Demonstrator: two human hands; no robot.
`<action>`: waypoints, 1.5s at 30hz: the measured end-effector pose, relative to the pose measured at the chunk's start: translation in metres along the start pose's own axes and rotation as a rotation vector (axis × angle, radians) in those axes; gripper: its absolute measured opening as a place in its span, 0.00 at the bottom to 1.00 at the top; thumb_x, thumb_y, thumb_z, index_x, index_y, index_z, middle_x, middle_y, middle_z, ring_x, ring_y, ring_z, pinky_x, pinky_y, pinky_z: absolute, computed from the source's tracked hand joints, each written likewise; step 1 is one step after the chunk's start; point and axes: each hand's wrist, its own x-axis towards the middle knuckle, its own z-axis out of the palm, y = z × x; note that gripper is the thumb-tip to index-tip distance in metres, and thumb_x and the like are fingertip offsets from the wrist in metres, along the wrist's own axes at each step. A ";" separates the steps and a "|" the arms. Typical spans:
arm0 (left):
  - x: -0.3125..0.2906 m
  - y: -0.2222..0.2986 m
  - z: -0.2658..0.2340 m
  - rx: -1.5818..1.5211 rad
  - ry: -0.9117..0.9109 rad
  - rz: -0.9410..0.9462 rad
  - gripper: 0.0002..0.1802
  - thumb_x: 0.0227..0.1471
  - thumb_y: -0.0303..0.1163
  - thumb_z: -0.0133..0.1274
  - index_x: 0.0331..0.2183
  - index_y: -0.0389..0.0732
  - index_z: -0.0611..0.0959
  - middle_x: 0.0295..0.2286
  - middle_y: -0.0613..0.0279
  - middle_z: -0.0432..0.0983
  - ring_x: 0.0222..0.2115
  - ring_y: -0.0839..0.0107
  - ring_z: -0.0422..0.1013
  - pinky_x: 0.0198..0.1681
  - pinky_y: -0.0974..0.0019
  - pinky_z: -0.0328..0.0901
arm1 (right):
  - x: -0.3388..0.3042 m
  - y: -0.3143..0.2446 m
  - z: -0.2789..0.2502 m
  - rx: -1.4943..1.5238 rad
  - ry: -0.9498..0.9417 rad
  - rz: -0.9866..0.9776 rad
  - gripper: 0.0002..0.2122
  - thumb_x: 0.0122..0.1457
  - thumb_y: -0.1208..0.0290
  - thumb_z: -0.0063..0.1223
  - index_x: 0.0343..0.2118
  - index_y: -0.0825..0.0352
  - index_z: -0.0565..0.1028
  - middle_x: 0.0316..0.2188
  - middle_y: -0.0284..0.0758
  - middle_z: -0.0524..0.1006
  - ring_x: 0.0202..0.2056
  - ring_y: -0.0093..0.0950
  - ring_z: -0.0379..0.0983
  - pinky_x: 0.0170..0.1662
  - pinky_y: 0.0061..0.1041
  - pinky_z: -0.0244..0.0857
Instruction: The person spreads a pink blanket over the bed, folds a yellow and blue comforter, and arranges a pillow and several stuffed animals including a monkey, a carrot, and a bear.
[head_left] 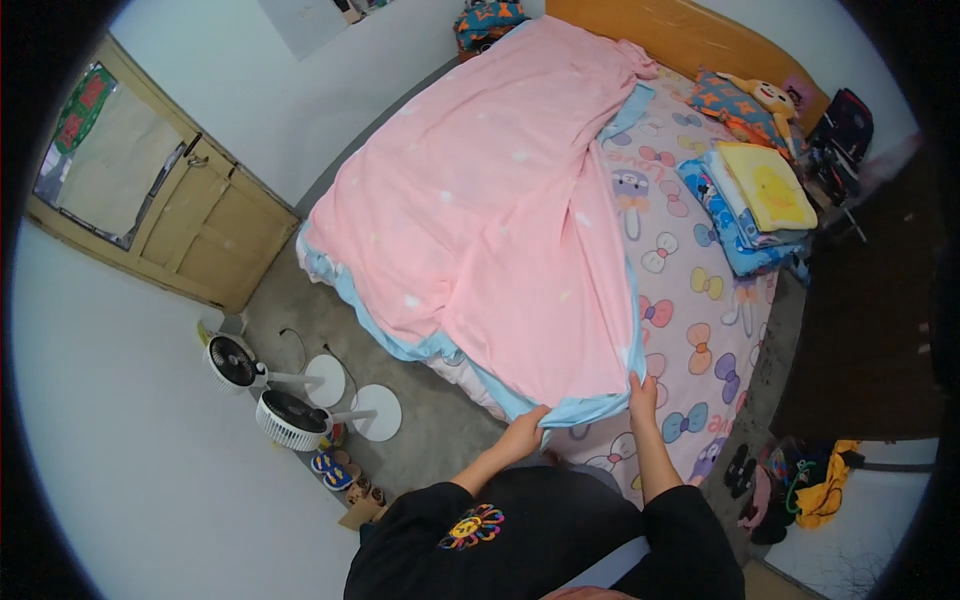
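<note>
A pink blanket (490, 200) with a light blue border lies spread over the left and middle of the bed. Its near corner is pulled toward me at the bed's front edge. My left hand (523, 433) is closed on the blue border at the near edge. My right hand (645, 400) pinches the same border near the right corner. Between the two hands the border hangs slightly bunched. Several folds run from the blanket's middle toward my hands. To the right, the patterned bedsheet (690, 290) with bows shows uncovered.
Folded bedding (740, 205) with a yellow top piece sits at the bed's right side, near a pillow (735, 100) and a plush toy (775, 105). Two white fans (290, 415) stand on the floor at left, near shoes (335, 470). A wooden door (195, 220) is at far left.
</note>
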 end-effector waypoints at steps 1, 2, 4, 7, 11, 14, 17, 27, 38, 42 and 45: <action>0.005 -0.020 0.008 -0.056 -0.007 0.061 0.17 0.46 0.21 0.41 0.41 0.38 0.72 0.32 0.40 0.73 0.35 0.43 0.69 0.37 0.54 0.64 | 0.000 0.003 -0.003 -0.028 0.023 -0.029 0.13 0.59 0.68 0.47 0.42 0.72 0.72 0.33 0.35 0.75 0.36 0.24 0.69 0.40 0.25 0.62; 0.008 -0.021 0.011 -0.064 -0.009 0.064 0.17 0.46 0.21 0.41 0.41 0.38 0.72 0.32 0.40 0.73 0.35 0.43 0.69 0.37 0.54 0.64 | 0.001 0.004 -0.009 -0.036 0.027 -0.032 0.13 0.59 0.68 0.47 0.42 0.72 0.72 0.33 0.35 0.75 0.36 0.24 0.69 0.40 0.25 0.62; 0.011 -0.024 0.017 -0.081 -0.162 0.110 0.18 0.45 0.22 0.43 0.42 0.36 0.71 0.32 0.40 0.73 0.35 0.45 0.70 0.38 0.55 0.64 | 0.005 0.006 -0.022 -0.113 0.037 -0.099 0.13 0.59 0.68 0.47 0.41 0.72 0.73 0.32 0.34 0.75 0.35 0.23 0.69 0.40 0.23 0.62; 0.011 0.009 0.035 -0.021 -0.265 0.103 0.17 0.45 0.25 0.49 0.41 0.34 0.71 0.32 0.40 0.73 0.36 0.48 0.71 0.39 0.57 0.65 | 0.017 0.014 -0.067 -0.221 0.096 -0.142 0.12 0.58 0.67 0.46 0.37 0.73 0.73 0.31 0.41 0.76 0.33 0.31 0.71 0.40 0.29 0.63; -0.002 0.017 0.050 0.246 -0.246 -0.049 0.18 0.42 0.27 0.55 0.39 0.35 0.73 0.30 0.43 0.74 0.35 0.48 0.70 0.39 0.54 0.65 | 0.011 0.010 -0.087 -0.192 0.084 -0.169 0.12 0.58 0.67 0.46 0.37 0.73 0.73 0.30 0.42 0.76 0.33 0.32 0.71 0.39 0.29 0.63; -0.003 -0.003 0.075 0.478 -0.134 -0.083 0.16 0.39 0.24 0.53 0.36 0.36 0.76 0.31 0.45 0.74 0.36 0.48 0.70 0.40 0.52 0.64 | 0.028 0.037 -0.122 -0.251 0.142 -0.237 0.12 0.58 0.67 0.46 0.36 0.73 0.73 0.29 0.45 0.76 0.32 0.34 0.72 0.38 0.29 0.63; -0.014 0.008 0.087 0.442 0.363 0.360 0.17 0.42 0.23 0.47 0.38 0.41 0.76 0.30 0.45 0.75 0.35 0.46 0.70 0.38 0.49 0.64 | 0.036 0.046 -0.150 -0.281 0.050 -0.246 0.13 0.58 0.66 0.46 0.36 0.73 0.73 0.29 0.45 0.76 0.31 0.35 0.72 0.38 0.30 0.63; -0.024 0.088 0.265 -0.035 -0.094 0.044 0.22 0.45 0.25 0.50 0.45 0.35 0.69 0.30 0.39 0.74 0.34 0.46 0.71 0.37 0.55 0.65 | 0.073 0.084 -0.298 -0.436 0.058 -0.251 0.11 0.57 0.69 0.46 0.36 0.74 0.73 0.29 0.43 0.76 0.32 0.34 0.72 0.39 0.29 0.63; -0.009 0.051 0.363 0.150 -0.191 0.036 0.24 0.39 0.25 0.53 0.43 0.34 0.70 0.32 0.40 0.72 0.35 0.43 0.69 0.39 0.51 0.63 | 0.078 0.122 -0.374 -0.478 0.021 -0.237 0.19 0.56 0.68 0.46 0.47 0.75 0.67 0.37 0.52 0.75 0.38 0.45 0.72 0.43 0.33 0.63; -0.010 0.044 0.352 0.242 0.019 0.211 0.17 0.40 0.24 0.49 0.38 0.37 0.76 0.31 0.41 0.72 0.35 0.44 0.69 0.39 0.49 0.63 | 0.059 0.096 -0.364 -0.514 0.007 -0.163 0.15 0.56 0.70 0.45 0.45 0.70 0.71 0.35 0.51 0.76 0.38 0.44 0.72 0.43 0.34 0.63; -0.006 0.049 0.331 0.132 0.047 0.168 0.18 0.43 0.23 0.45 0.40 0.39 0.74 0.30 0.39 0.72 0.34 0.43 0.69 0.38 0.49 0.63 | 0.052 0.088 -0.360 -0.634 0.031 -0.253 0.13 0.55 0.69 0.46 0.41 0.69 0.73 0.34 0.52 0.75 0.37 0.48 0.72 0.41 0.37 0.64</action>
